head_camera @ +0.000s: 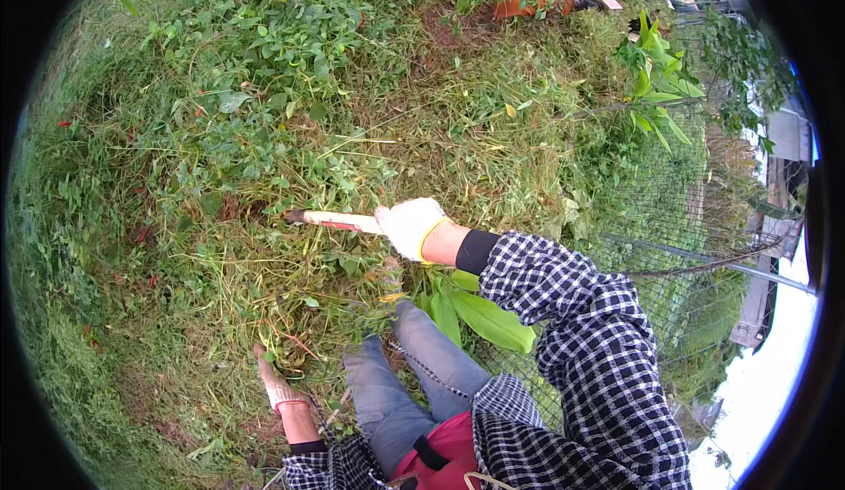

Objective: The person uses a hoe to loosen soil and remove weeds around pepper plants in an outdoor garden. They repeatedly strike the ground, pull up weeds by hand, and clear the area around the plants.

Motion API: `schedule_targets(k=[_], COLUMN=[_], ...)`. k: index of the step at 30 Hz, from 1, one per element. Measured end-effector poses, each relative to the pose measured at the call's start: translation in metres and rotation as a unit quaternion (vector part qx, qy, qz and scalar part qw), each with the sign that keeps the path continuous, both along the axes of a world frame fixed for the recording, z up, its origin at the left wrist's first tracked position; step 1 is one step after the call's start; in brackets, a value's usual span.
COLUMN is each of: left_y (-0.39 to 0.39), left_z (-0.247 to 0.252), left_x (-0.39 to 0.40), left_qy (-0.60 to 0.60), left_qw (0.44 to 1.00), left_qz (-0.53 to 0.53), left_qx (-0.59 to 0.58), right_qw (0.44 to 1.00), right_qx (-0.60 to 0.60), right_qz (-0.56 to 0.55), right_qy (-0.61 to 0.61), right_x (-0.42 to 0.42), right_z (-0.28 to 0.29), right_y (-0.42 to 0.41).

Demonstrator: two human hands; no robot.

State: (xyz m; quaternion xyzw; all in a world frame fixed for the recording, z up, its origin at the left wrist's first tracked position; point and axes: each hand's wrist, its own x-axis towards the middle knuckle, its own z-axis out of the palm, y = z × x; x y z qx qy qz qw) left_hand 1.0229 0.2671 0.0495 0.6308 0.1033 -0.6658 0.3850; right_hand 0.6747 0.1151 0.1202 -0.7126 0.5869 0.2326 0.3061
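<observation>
My right hand (412,227), in a white knit glove with a yellow cuff, is closed around the pale handle of a hand tool (340,221). The tool points left, and its dark end meets the weeds and soil, so its blade cannot be made out. Lower left, my left hand (277,383), in a dirty knit glove with a red cuff, lies against a heap of cut weeds (300,338). Its fingers are partly hidden, and whether they hold any stems is unclear. My legs in blue trousers (422,351) are beside the heap.
Leafy plants with red chili peppers (199,111) grow at the upper left. Broad green leaves (492,321) stand beside my knees. A wire mesh fence (660,226) with a metal pole (713,262) runs along the right. A person's orange-clad leg (528,6) shows at the top.
</observation>
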Motion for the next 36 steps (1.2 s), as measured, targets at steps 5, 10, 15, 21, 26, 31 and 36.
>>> schedule_targets(k=[5, 10, 15, 21, 26, 31, 36], left_y=[0.003, 0.073, 0.082, 0.036, 0.01, -0.065, -0.03], left_z=[0.008, -0.036, 0.035, 0.144, 0.114, 0.088, 0.035], left_x=[-0.022, -0.012, -0.107, -0.201, -0.217, -0.225, -0.216], left_qy=[0.018, -0.194, -0.363, 0.285, 0.187, 0.094, 0.085], left_qw=[1.0, 0.826, 0.581, 0.943, 0.972, 0.994, 0.996], left_qz=[-0.013, -0.495, -0.685, -0.09, -0.132, -0.057, -0.007], left_qx=[0.021, -0.188, -0.247, 0.148, 0.059, -0.008, 0.027], right_qw=[0.999, 0.998, 0.998, 0.959, 0.937, 0.897, 0.79], right_qx=[-0.001, -0.024, 0.04, 0.215, 0.251, 0.217, 0.231], right_qz=[-0.029, -0.02, -0.043, -0.186, -0.242, -0.38, -0.533], right_qy=[-0.03, -0.061, -0.017, 0.007, 0.023, -0.065, -0.197], right_x=[-0.034, -0.086, -0.129, -0.153, -0.178, -0.191, -0.152], right_z=[0.039, 0.098, 0.17, 0.239, 0.191, 0.1, 0.036], right_y=[0.025, 0.085, 0.141, 0.197, 0.199, 0.161, 0.104])
